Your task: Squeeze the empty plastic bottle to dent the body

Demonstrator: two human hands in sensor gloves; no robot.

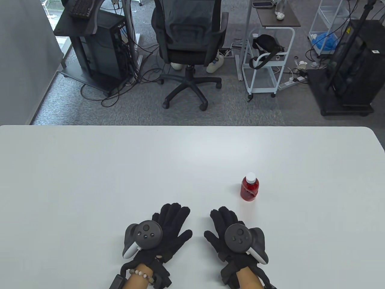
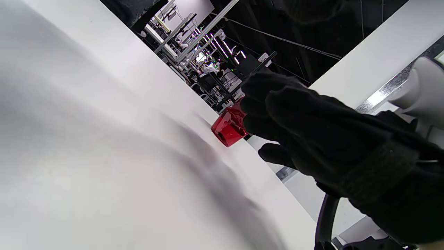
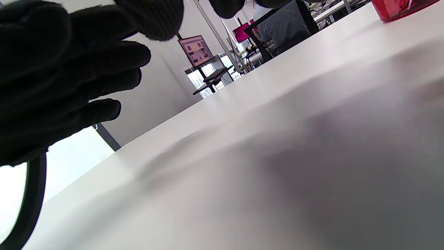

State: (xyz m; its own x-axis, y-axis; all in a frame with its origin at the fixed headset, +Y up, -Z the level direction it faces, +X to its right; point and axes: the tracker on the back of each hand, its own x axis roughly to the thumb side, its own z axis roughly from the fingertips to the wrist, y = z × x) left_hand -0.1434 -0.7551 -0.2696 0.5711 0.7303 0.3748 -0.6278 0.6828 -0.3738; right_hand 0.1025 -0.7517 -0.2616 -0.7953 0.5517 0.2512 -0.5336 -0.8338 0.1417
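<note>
both hands [image 1: 164, 233] flat; bottle [image 1: 249, 186] upright, apart.

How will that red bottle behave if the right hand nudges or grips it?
The red bottle stands upright on a narrow base, so a sideways nudge would probably tip it, and it would then likely roll. It looks like thin clear plastic, likely light and yielding under the right hand. Its smooth wall may slip.
</note>
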